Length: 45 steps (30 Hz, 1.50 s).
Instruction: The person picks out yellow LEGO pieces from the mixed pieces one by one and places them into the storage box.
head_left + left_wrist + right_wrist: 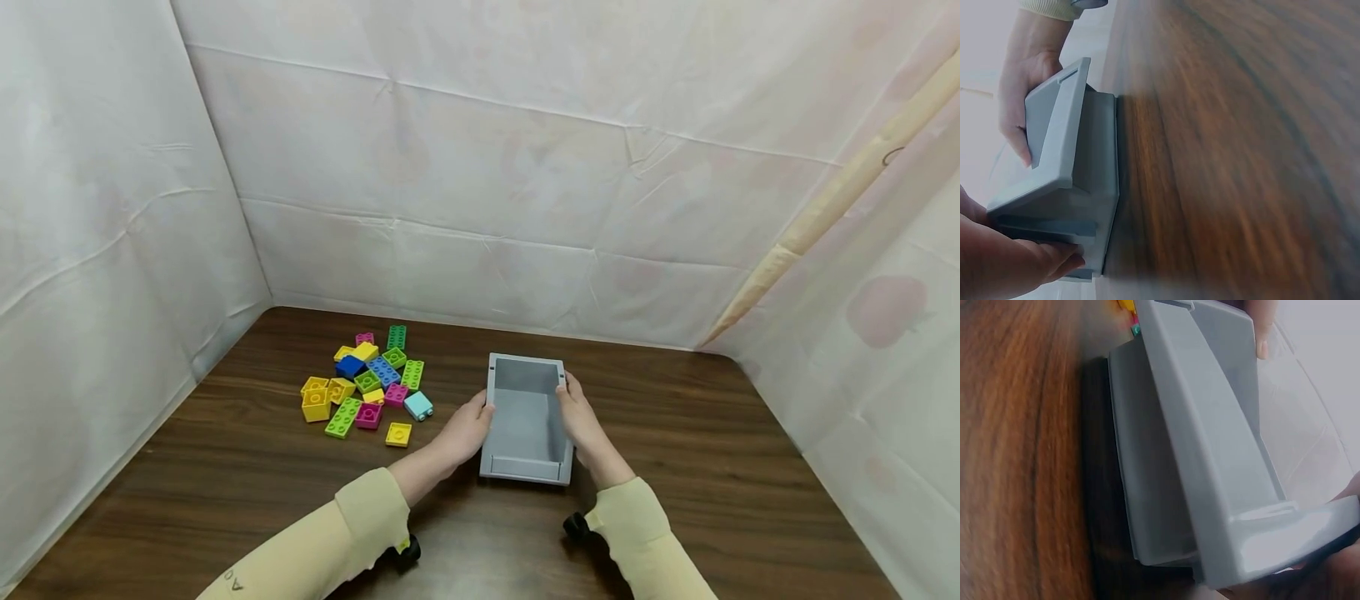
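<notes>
A grey rectangular plastic bin [525, 471], hollow and with nothing inside, is held between both hands over the middle of the table. My left hand [463, 429] grips its left side wall, thumb on the rim and fingers around the outside. On the opposite wall my right hand [581, 417] grips in the same way, thumb over the rim. In the left wrist view the bin [1094, 144] is seen from its near end, its base close to the wood. The right wrist view shows the bin's rim [1191, 437] and outer wall up close.
Several toy building bricks lie loose left of the bin, among them a light blue brick [418, 406], a yellow brick [398, 434] and a lime brick [343, 418]. The dark wooden table [712, 467] meets white cloth walls [487, 167] at the back and sides.
</notes>
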Motion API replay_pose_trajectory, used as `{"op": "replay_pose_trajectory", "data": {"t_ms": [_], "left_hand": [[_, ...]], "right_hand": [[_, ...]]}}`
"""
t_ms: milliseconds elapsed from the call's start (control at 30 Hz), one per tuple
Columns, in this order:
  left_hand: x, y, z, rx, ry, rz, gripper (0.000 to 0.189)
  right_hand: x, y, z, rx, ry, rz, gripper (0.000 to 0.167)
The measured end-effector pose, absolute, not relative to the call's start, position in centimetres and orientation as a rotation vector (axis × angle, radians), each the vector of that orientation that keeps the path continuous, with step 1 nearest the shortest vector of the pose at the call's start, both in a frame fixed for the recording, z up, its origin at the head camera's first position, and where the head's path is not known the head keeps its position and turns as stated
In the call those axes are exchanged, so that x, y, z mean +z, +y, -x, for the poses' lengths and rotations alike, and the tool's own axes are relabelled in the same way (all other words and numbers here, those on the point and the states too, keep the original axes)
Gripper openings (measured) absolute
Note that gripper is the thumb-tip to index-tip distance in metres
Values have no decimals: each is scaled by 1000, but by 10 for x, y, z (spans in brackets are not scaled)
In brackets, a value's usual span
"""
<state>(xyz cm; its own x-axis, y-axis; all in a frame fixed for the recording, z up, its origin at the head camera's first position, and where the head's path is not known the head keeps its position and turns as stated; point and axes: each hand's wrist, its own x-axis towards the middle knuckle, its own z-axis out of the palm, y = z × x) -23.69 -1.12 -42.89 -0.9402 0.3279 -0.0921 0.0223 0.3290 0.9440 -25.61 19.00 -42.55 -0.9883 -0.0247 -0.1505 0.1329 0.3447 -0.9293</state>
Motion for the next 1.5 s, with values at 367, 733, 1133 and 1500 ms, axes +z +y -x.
{"op": "replay_pose_trajectory", "data": {"t_ms": [367,733,1133,1500], "left_hand": [[-429,-28,235,1607,2377,-295,48],[-430,-45,224,1627,2362,-269,51],[-432,-47,223,1644,2372,-313,49],[-431,-50,222,1616,2391,-320,52]], "right_hand": [[-425,178,252,-1731,2385,-71,54],[-421,179,255,-1817,2137,-12,55],[-405,198,280,-1694,1981,-12,63],[-402,214,319,-1621,2063,24,47]]}}
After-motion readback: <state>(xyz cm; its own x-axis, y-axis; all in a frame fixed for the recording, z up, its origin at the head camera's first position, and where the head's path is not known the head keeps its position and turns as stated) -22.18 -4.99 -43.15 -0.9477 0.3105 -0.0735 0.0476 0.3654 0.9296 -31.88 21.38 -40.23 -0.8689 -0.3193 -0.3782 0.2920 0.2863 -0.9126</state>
